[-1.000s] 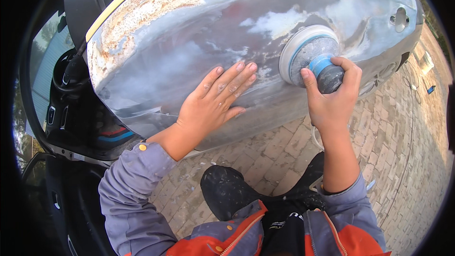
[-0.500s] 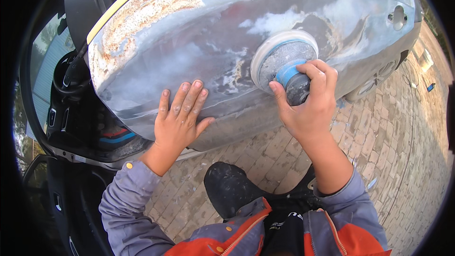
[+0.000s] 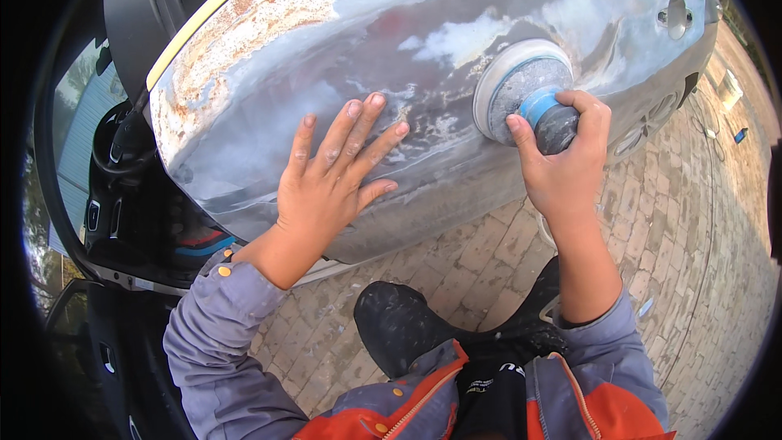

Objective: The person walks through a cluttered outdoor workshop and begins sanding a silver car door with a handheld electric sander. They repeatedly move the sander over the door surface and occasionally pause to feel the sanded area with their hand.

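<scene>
A car door [image 3: 342, 57] spans the upper middle, its surface patchy with grey, pale blue and bare areas and rust along its upper left edge. My right hand [image 3: 570, 159] grips the dark round handle of a sanding disc [image 3: 521, 90] with a blue band. The disc's wide pale pad rests against the door, right of its middle. My left hand [image 3: 330, 167] is spread flat on the door's lower part with its fingers apart, dusty at the tips. A blotchy worn patch [image 3: 423, 130] shows between the hand and the disc.
Left of the door lies the car's dark interior with a steering wheel [image 3: 122, 143]. A door handle recess [image 3: 676, 18] is at the upper right. Brick paving [image 3: 643, 220] runs beneath, with a cable and a small blue item [image 3: 740, 135] at right.
My right hand has moved the sanding disc to the right and slightly up along the door. My left hand has shifted right and up, fingers spread wider.
</scene>
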### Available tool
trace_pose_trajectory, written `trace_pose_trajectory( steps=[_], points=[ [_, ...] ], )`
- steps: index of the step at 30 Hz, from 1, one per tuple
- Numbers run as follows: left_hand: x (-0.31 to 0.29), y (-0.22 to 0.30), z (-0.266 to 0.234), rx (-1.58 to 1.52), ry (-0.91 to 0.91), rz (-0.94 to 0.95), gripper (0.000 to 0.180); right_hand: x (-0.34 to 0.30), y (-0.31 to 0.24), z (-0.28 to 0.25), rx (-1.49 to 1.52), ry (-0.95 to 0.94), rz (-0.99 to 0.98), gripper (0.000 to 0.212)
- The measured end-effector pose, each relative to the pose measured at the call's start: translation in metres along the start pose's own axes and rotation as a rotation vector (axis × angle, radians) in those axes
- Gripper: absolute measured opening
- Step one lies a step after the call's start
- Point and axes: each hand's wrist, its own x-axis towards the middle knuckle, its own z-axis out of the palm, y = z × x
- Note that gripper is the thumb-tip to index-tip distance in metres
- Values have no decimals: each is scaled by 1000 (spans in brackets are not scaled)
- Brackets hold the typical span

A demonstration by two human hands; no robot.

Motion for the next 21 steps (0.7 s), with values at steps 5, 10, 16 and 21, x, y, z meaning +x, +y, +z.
trace_pose_trajectory(
  steps=[5, 10, 16, 21],
  points=[
    [-19, -2, -2, -10, -26, -37, 88, -37, -22, 18, 39, -57, -135, 58],
    [-14, 2, -3, -11, -21, -61, 89, -63, -23, 21, 54, -119, -185, 58],
    [0, 13, 2, -41, 31, -65, 88, -22, 1, 7, -14, 5, -118, 57],
    [-11, 33, -4, -44, -35, -120, 95, 15, -7, 2, -59, 37, -100, 56]
  ],
)
